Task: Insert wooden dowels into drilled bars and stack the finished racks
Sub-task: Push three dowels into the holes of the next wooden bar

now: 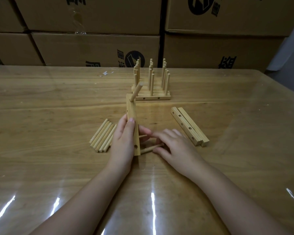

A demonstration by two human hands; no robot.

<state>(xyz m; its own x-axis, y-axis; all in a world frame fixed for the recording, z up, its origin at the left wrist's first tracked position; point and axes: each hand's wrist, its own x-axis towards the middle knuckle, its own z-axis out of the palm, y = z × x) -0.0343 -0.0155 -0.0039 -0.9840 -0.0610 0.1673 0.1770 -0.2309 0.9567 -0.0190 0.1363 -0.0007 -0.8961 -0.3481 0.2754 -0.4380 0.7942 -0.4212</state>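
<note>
Left hand: the left hand (123,138) reaches forward from a bare forearm and grips the drilled bar (132,116) at its middle, thumb on the top face, fingers curled round the far side.
Right hand: the right hand (174,145) lies low over the table (58,116), palm down, fingers loosely spread and blurred. The thumb touches a loose dowel (149,148); I cannot tell if it pinches it.
Drilled bar: pale wood, tilted, near end on the table, several holes visible. One inserted dowel (136,92) stands in the far hole.
Dowel pile: the dowel pile (103,138) lies just left of the left hand.
Spare bars: two spare bars (188,126) lie side by side on the right.
Finished racks: the finished racks (151,95) are stacked behind the bar.
</note>
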